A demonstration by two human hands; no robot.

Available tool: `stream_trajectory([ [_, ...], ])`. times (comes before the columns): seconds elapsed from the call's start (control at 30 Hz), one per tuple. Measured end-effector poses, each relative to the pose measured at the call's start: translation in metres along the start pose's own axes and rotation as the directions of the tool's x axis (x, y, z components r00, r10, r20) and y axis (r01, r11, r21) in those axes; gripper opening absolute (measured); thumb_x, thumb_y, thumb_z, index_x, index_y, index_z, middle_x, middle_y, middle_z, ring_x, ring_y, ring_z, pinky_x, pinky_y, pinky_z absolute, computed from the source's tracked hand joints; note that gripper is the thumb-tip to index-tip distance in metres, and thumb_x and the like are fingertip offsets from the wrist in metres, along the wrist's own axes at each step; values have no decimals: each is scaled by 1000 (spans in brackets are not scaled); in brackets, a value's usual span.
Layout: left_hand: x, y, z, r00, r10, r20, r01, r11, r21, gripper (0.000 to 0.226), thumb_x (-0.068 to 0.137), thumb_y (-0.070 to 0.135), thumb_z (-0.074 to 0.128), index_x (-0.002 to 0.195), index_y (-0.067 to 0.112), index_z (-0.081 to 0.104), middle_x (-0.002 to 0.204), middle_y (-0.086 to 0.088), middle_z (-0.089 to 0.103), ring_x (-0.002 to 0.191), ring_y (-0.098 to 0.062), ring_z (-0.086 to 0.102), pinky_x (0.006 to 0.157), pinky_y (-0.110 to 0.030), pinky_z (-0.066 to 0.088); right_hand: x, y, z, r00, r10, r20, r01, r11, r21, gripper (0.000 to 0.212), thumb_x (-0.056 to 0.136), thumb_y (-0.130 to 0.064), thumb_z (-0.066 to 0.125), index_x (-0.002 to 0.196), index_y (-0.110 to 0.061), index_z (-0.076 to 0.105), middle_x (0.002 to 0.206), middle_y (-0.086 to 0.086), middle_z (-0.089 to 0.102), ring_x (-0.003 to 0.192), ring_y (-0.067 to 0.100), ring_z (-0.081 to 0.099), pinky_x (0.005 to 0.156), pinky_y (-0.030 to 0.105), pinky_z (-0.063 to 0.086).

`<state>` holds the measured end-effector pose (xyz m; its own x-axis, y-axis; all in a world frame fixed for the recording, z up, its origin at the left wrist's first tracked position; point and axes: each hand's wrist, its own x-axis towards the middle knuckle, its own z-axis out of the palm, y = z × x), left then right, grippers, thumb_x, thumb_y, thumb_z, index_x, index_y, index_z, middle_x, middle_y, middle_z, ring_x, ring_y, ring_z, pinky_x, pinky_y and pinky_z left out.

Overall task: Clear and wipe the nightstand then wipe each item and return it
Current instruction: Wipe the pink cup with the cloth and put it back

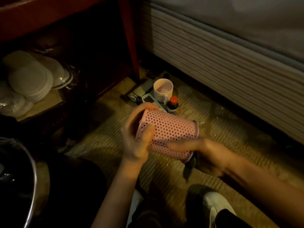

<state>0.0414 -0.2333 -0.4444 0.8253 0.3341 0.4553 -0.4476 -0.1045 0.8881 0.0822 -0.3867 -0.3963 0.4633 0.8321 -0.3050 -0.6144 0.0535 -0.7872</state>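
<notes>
A: How far along would you say this is?

B: Somewhere in the middle, I'd judge. Several things sit on the floor [213,137] at about twelve o'clock from the hands, beside the nightstand leg [131,46], so the clearing looks done. The nightstand's tabletop is out of view, so whether it has been wiped I cannot tell.

A: And what's in hand?

B: A pink perforated holder [171,132], held on its side over the floor in the middle of the view. The left hand [138,137] grips its open end, fingers curled round the rim. The right hand [202,155] lies along its underside at about four o'clock, one finger stretched against the wall, the others holding a dark cloth [190,167]. This looks like the wiping of one item.

A: What's left?

B: The mug [163,90], the red-capped bottle [172,105], a small dark bottle [139,99] and the remote control [141,90] still wait on the floor, none returned.

A: Materials?

B: The holder is a stiff cylinder, slightly tapered, dotted with rows of small holes that would trap dust. The mug is pale, ribbed low down. The floor covering is coarse and woven. At three o'clock the mattress [213,60] side is ridged.
</notes>
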Motion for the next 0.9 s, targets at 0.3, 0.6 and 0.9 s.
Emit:
stream_trajectory([
  [0.3, 14, 22, -20, 828, -540, 152, 561, 784, -267, 85, 62, 82, 56, 126, 25, 52, 120, -5, 65, 112, -21, 61, 80, -31, 55, 12, -12, -3, 819, -441, 367, 403, -13, -915, 18, 73, -5, 71, 87, -13, 63, 90, -7, 64, 86, 3, 59, 75, 20, 51],
  [0.6, 17, 22, -12, 908, -361, -213, 334, 930, -150, 38, 73, 50, 52, 99, 25, 64, 94, 0, 64, 84, -18, 64, 56, -26, 50, 20, -20, 20, 995, -98, -15, 62, 729, -682, 42, 77, 3, 70, 101, -28, 57, 92, -18, 62, 90, -10, 58, 76, 11, 48],
  [0.9, 29, 2, -22, 967, 252, -46, -242, 957, 158, 43, 90, 55, 47, 116, 22, 52, 108, 8, 58, 96, -14, 58, 76, -31, 49, 22, -68, 26, 986, 168, 19, -169, 985, 30, 42, 61, -2, 66, 103, -6, 66, 108, 15, 68, 94, 25, 66, 89, 37, 50],
])
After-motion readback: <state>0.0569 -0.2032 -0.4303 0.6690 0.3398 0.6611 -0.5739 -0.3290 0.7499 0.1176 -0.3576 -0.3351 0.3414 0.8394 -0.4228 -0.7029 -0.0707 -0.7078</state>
